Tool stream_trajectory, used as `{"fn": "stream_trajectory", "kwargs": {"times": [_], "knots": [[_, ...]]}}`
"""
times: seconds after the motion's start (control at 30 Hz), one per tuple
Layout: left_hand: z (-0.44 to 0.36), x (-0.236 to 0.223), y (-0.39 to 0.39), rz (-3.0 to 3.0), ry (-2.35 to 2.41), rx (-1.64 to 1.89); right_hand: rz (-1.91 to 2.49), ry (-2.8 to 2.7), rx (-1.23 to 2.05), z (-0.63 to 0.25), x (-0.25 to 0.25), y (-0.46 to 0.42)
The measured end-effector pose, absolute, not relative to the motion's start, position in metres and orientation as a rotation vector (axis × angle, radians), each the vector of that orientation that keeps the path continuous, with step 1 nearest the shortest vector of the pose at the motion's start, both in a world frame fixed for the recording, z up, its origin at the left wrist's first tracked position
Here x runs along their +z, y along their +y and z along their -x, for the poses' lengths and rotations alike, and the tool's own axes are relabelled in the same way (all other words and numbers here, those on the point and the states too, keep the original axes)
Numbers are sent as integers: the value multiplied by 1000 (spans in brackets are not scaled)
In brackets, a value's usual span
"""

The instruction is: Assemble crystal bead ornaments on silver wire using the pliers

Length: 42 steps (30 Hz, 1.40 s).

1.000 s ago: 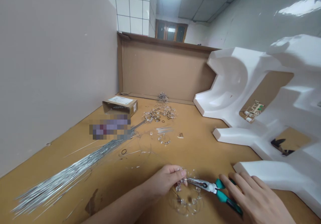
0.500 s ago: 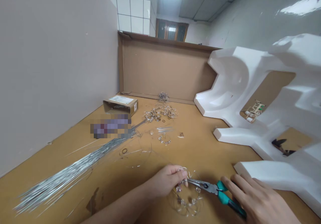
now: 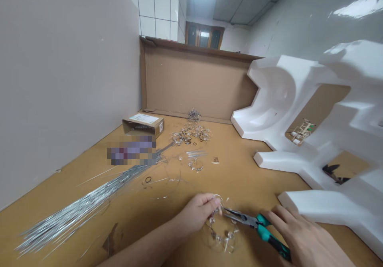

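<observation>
Between thumb and fingers, my left hand [image 3: 201, 212] pinches the upper left part of a wire ring with clear beads [image 3: 220, 238]. The ring hangs below the fingertips, with thin loose wire ends around it. My right hand [image 3: 305, 235] is wrapped around the green and black handles of long-nose pliers [image 3: 243, 219]. Their jaws point left and are slightly apart, close to the left fingertips. I cannot tell whether they touch the wire. Further back lies a smaller beaded wire ring [image 3: 196, 165], near several short straight wires [image 3: 196, 154].
A long bundle of metal wires [image 3: 89, 203] lies on the left of the table. Behind it are a small open cardboard box [image 3: 143, 124] and a blurred-out purple item [image 3: 131, 150]. A heap of beaded wire pieces [image 3: 191, 134] is at the back. White foam packaging [image 3: 281, 163] stands along the right.
The plier jaws have opened a little and drawn slightly away from the pinched wire. My left hand has moved slightly left with the beaded ring, which has shifted a little.
</observation>
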<state>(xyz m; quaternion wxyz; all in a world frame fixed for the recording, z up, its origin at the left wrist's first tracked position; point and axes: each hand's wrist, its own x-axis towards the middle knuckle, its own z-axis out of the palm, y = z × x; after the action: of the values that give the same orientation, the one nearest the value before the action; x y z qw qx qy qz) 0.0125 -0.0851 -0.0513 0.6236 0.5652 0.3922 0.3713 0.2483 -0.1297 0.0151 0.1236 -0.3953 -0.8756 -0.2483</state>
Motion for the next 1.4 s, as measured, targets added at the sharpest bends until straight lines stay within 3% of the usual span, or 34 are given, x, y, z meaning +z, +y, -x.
{"fn": "stream_trajectory", "kwargs": {"times": [0.27,0.37,0.6,0.8,0.9,1.03,1.1,1.2,1.4], "knots": [[-7,-42,-79,-1015,868,966,1575,-2538,-235,-261,8,-132],[-7,-41,-81,-882,694,913,1788,-2352,-314,-263,-10,-128],[-8,-42,-86,-780,479,846,1823,-2212,-552,-251,-47,-118],[-6,-44,-87,-781,390,805,1784,-2188,-463,-249,-58,-116],[-7,-45,-87,-799,428,834,1694,-2094,-68,-243,-47,-116],[-10,-46,-87,-810,482,852,1419,-1810,899,-220,-12,-117],[-10,-46,-86,-860,514,855,1249,-1730,1220,-202,3,-113],[-8,-47,-82,-1044,656,900,1111,-1683,1433,-179,8,-96],[0,-52,-66,-1073,870,1025,1154,-1220,1455,-161,-24,-52]]}}
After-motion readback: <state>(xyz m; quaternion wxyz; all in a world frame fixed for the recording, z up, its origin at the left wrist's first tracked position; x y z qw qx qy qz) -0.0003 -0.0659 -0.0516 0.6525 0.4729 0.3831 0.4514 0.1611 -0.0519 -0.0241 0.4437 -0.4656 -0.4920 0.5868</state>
